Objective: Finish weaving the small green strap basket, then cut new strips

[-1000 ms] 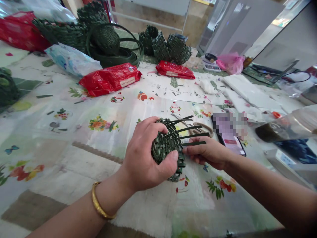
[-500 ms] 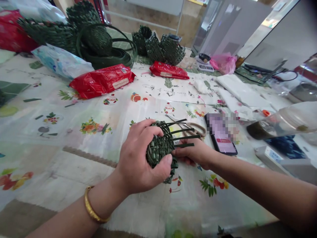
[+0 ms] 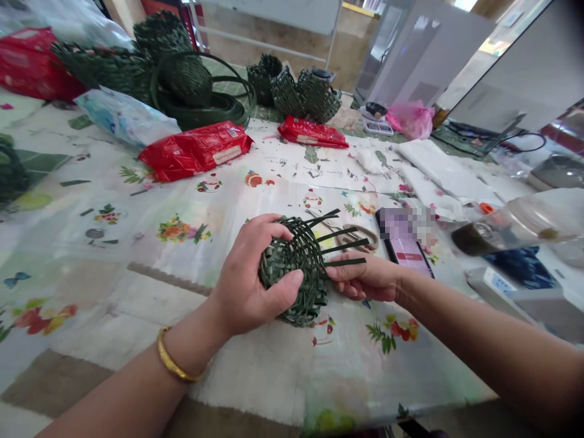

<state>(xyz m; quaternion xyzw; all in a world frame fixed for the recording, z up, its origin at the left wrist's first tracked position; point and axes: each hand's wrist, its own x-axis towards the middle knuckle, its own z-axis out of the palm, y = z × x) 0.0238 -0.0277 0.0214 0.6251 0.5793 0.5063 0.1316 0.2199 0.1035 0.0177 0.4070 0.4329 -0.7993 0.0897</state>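
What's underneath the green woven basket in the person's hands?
The green woven basket, held in the left hand, is over a floral tablecloth. The patch directly beneath it is hidden by the basket itself, so nothing there can be seen.

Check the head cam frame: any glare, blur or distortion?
Head view: wide-angle bending curves the front edge of the tablecloth; pale glare washes over its plastic surface; a pixelated patch hides the top of the phone; the basket stays fairly sharp.

One left hand (image 3: 250,274) and one right hand (image 3: 365,277) are counted — one woven basket (image 3: 310,298) is held between them — and three red packets (image 3: 196,152) and one phone (image 3: 404,252) are seen.
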